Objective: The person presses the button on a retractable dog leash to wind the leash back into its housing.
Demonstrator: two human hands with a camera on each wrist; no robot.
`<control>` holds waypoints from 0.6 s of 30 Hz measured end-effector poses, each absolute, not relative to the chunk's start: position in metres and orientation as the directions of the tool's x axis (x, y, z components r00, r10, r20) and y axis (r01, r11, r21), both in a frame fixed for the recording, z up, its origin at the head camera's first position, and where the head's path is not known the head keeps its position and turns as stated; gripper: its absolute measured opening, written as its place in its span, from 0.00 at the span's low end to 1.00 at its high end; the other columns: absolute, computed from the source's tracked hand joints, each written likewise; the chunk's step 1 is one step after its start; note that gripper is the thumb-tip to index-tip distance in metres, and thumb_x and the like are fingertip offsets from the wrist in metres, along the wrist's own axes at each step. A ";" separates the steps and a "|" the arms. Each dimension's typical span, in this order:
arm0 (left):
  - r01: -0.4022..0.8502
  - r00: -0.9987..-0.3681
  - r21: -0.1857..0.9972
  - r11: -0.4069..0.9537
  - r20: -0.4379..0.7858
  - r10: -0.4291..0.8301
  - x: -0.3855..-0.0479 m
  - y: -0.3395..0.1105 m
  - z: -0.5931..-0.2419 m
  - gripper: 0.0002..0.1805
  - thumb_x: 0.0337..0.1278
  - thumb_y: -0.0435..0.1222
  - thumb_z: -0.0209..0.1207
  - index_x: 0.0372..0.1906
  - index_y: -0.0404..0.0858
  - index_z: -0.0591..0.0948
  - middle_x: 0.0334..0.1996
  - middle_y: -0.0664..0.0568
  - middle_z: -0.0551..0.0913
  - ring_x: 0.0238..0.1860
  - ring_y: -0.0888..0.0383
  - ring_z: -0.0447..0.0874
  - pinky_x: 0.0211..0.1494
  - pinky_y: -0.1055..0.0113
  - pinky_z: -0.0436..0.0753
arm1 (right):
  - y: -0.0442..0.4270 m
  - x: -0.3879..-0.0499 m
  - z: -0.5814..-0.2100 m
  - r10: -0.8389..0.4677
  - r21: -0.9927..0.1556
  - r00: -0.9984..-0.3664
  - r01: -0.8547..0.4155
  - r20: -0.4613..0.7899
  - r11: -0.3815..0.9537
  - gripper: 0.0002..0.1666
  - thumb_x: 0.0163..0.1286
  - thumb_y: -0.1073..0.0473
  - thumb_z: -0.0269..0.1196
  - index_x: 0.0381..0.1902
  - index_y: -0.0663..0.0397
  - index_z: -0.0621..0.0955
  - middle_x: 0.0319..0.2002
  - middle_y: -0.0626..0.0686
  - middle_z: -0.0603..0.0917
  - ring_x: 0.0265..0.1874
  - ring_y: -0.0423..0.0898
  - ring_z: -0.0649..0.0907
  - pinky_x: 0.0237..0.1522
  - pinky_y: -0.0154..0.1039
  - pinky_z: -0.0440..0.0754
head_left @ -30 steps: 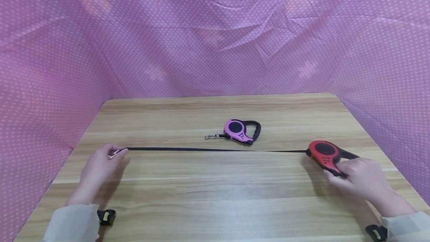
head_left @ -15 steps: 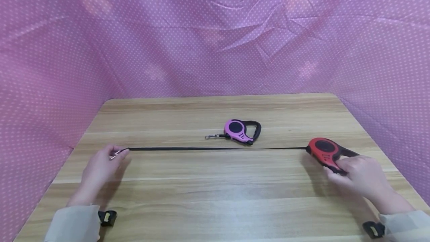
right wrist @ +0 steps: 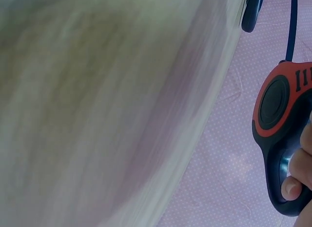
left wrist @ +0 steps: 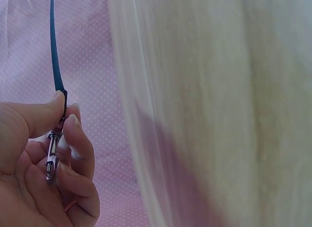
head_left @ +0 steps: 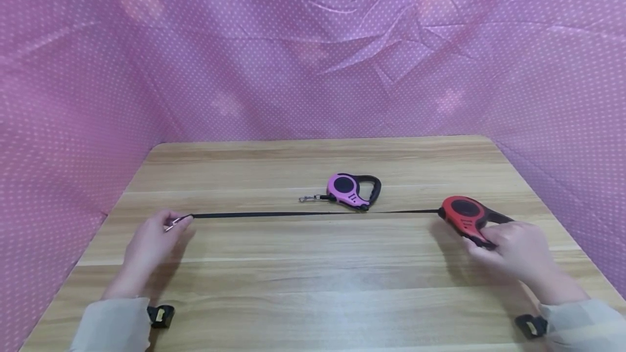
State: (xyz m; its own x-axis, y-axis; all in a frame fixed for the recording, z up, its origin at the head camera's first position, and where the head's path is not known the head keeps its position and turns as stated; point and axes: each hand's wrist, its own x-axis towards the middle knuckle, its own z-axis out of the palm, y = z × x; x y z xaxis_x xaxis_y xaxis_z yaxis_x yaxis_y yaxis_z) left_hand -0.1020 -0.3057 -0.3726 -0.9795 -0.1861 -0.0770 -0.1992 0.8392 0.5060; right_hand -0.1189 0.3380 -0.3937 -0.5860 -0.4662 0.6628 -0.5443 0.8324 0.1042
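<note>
My right hand (head_left: 520, 251) grips the black handle of a red retractable leash (head_left: 465, 209); in the right wrist view fingers curl through the handle of the red leash (right wrist: 274, 102). A black strap (head_left: 264, 214) runs from its case leftward across the table, stretched nearly straight. At the strap's other end my left hand (head_left: 152, 243) pinches the black end piece. The left wrist view shows the thumb and a finger of the left hand (left wrist: 46, 154) on that end, the metal clip (left wrist: 52, 156) lying against the curled fingers.
A pink retractable leash (head_left: 344, 184) with a black handle lies just beyond the strap, its metal clip (head_left: 309, 199) pointing left. The wooden table (head_left: 313, 287) is bordered by a pink dotted cloth (head_left: 293, 69) behind and at both sides.
My right hand has moved the red leash slightly away from me and then left. The left hand has shifted a little to the right, so the strap between them is slightly shorter.
</note>
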 end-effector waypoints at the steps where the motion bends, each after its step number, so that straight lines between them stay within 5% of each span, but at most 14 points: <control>1: -0.195 -0.980 0.505 0.841 -0.070 -0.186 -0.102 -0.306 -0.373 0.34 0.71 0.59 0.46 0.57 0.31 0.75 0.55 0.29 0.79 0.52 0.34 0.78 0.45 0.43 0.76 | 0.337 -0.119 -0.394 -0.468 0.107 -0.584 -0.545 0.663 0.831 0.34 0.70 0.27 0.38 0.11 0.39 0.57 0.10 0.37 0.59 0.13 0.33 0.54 0.12 0.34 0.52; 7: -0.190 -0.981 0.514 0.836 -0.064 -0.183 -0.104 -0.302 -0.373 0.34 0.72 0.59 0.46 0.58 0.31 0.75 0.56 0.29 0.78 0.55 0.32 0.76 0.49 0.39 0.75 | 0.335 -0.122 -0.395 -0.481 0.121 -0.559 -0.559 0.676 0.820 0.34 0.70 0.28 0.39 0.10 0.39 0.57 0.10 0.36 0.59 0.13 0.33 0.54 0.11 0.33 0.52; 18: -0.181 -0.983 0.527 0.830 -0.071 -0.169 -0.106 -0.297 -0.373 0.34 0.72 0.58 0.46 0.60 0.32 0.75 0.56 0.30 0.78 0.51 0.37 0.78 0.44 0.46 0.76 | 0.331 -0.123 -0.396 -0.481 0.118 -0.573 -0.555 0.664 0.823 0.34 0.71 0.29 0.38 0.10 0.40 0.57 0.10 0.37 0.59 0.13 0.33 0.54 0.12 0.33 0.52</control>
State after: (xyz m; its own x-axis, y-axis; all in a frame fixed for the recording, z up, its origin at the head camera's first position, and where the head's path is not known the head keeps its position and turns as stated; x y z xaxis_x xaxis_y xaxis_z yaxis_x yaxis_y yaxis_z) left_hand -0.1061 -0.2975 -0.3733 -0.9830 -0.1691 -0.0712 -0.1810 0.8301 0.5275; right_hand -0.1234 0.3310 -0.3958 -0.5726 -0.4808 0.6640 -0.5551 0.8234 0.1176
